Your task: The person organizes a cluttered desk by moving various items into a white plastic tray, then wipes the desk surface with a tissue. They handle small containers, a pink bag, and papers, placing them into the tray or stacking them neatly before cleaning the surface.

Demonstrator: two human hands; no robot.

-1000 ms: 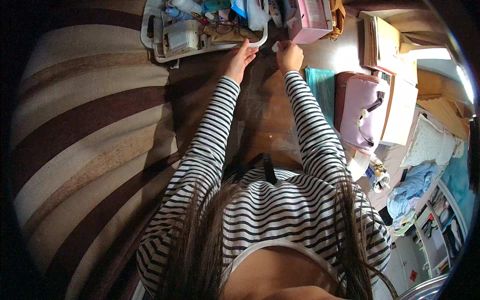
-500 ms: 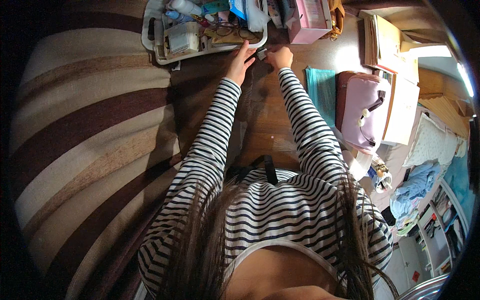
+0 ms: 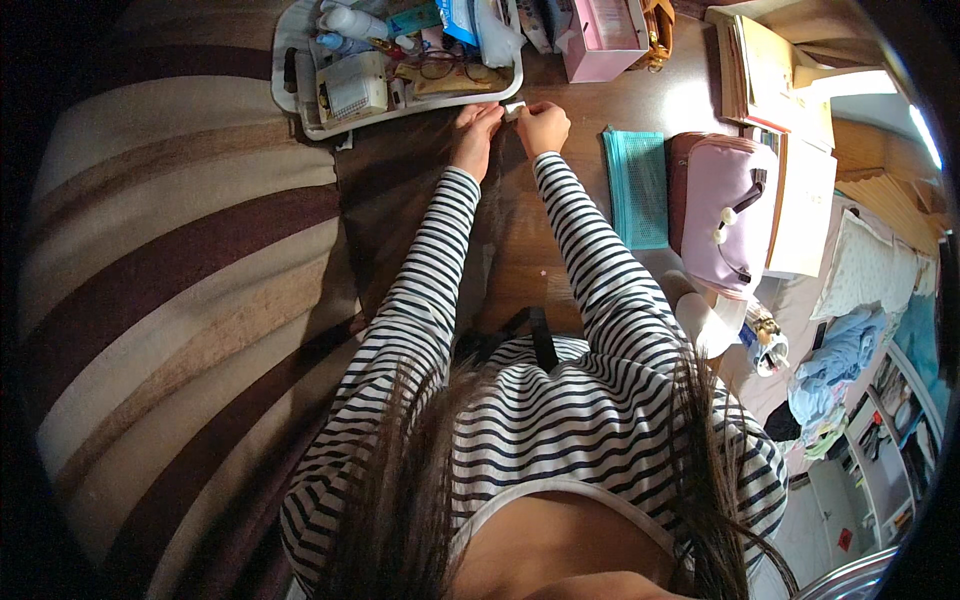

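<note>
White object (image 3: pixel 514 110) is over brown table (image 3: pixel 588 112) beside striped fabric (image 3: pixel 180 245)

The pinched piece (image 3: pixel 514 110) is white, the sleeves (image 3: pixel 592 228) dark-and-white striped.

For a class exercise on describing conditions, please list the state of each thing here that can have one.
Small white object: pinched in the right hand
White plastic tray: open, filled with small items
Pink rectangular box: upright, lid unclear
Teal mesh pouch: flat, zip unclear
Pink bag with dark strap: apparently closed
Crumpled blue cloth: heaped
Brown-and-beige striped fabric: draped in folds
White light strip: lit
</note>
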